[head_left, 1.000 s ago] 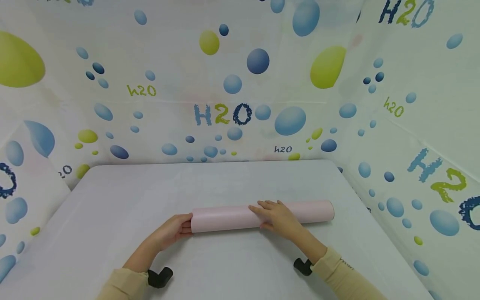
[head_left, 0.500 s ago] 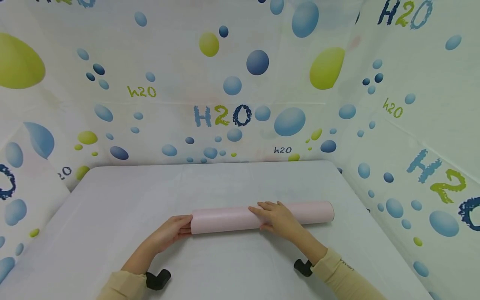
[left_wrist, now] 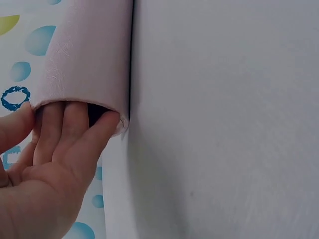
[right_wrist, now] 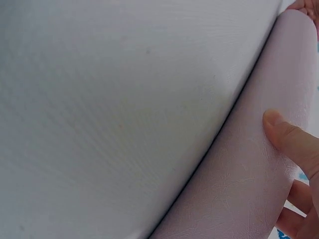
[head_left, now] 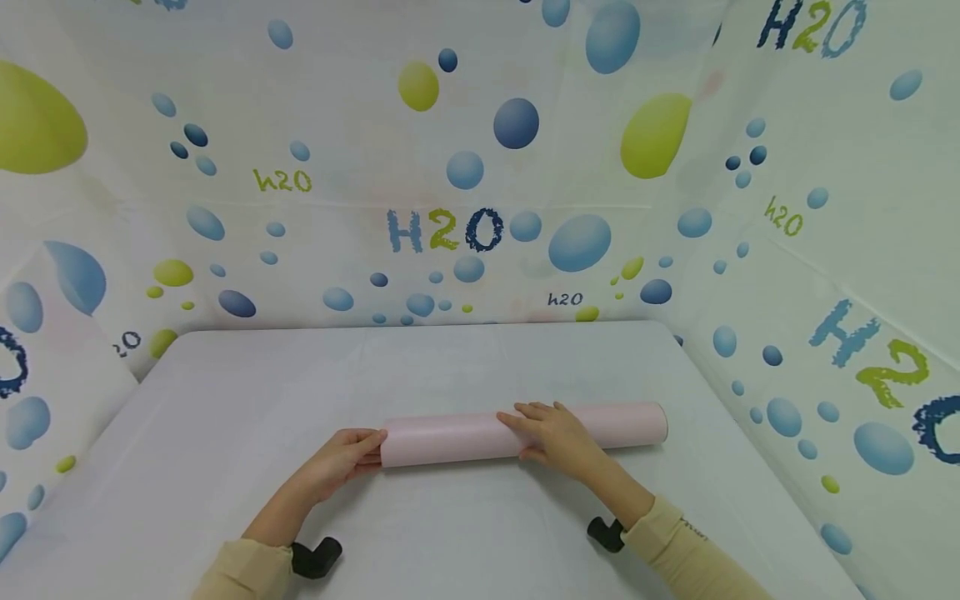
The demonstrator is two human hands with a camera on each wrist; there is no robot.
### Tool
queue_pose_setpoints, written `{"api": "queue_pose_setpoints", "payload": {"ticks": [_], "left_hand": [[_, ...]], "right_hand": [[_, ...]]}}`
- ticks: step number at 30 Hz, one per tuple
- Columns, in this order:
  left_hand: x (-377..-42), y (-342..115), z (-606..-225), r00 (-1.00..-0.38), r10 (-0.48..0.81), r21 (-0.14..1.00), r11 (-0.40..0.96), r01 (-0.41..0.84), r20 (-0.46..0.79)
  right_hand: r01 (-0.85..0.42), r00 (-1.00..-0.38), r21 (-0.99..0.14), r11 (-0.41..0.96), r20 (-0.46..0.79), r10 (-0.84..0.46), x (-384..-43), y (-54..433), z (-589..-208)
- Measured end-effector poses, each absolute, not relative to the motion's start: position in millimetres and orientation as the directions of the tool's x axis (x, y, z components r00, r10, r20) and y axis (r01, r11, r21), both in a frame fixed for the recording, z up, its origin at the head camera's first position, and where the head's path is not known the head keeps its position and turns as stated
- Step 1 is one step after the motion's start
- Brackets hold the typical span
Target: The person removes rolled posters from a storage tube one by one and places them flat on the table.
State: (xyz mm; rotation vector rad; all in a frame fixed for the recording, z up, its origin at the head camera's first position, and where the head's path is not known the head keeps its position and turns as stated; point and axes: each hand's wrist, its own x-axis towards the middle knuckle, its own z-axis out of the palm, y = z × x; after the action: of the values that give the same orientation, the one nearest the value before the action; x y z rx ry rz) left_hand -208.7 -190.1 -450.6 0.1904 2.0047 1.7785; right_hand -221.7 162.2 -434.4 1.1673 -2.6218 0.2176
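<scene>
A pale pink roll [head_left: 450,439], like embossed wallpaper, lies crosswise on the white table. At its left end is my left hand [head_left: 341,465]; several fingers reach inside the hollow opening while the thumb [left_wrist: 17,127] stays outside by the rim, pinching the edge. Across the middle of the roll rests my right hand [head_left: 557,437], its fingers spread over the top and far side. In the right wrist view the right thumb [right_wrist: 286,134] lies along the roll's near surface, and other fingers show beyond the far side. The inside of the roll is mostly hidden.
The white tabletop [head_left: 450,533] extends around the roll. Behind it and along both sides hangs a white backdrop [head_left: 337,108] printed with blue and green drops and H2O lettering. Black wrist devices [head_left: 317,557] sit below both hands, at the beige sleeve cuffs.
My left forearm has shifted very slightly left, and the left thumb laps a little more over the roll's rim. The roll and my right hand stay in place.
</scene>
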Motion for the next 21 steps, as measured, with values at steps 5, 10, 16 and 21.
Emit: {"api": "queue_pose_setpoints", "payload": {"ticks": [5, 10, 16, 21], "left_hand": [[-207.1, -192.7, -446.0, -0.869, 0.432, 0.97, 0.135, -0.203, -0.242], [-208.2, -197.2, -445.5, -0.833, 0.502, 0.972, 0.094, -0.214, -0.232], [-214.9, -205.0, -451.2, -0.782, 0.574, 0.966, 0.072, -0.248, -0.243], [-221.0, -208.7, -452.0, -0.745, 0.621, 0.965, 0.08, -0.25, -0.245]], "right_hand": [[-0.742, -0.649, -0.041, 0.669, 0.29, -0.703, -220.1, 161.4, -432.6], [-0.74, -0.655, -0.057, 0.67, 0.285, -0.7, -219.0, 161.2, -430.6], [-0.741, -0.655, -0.059, 0.669, 0.284, -0.7, -220.4, 161.5, -432.4], [-0.739, -0.655, -0.054, 0.671, 0.289, -0.698, -221.0, 162.3, -433.7]]}}
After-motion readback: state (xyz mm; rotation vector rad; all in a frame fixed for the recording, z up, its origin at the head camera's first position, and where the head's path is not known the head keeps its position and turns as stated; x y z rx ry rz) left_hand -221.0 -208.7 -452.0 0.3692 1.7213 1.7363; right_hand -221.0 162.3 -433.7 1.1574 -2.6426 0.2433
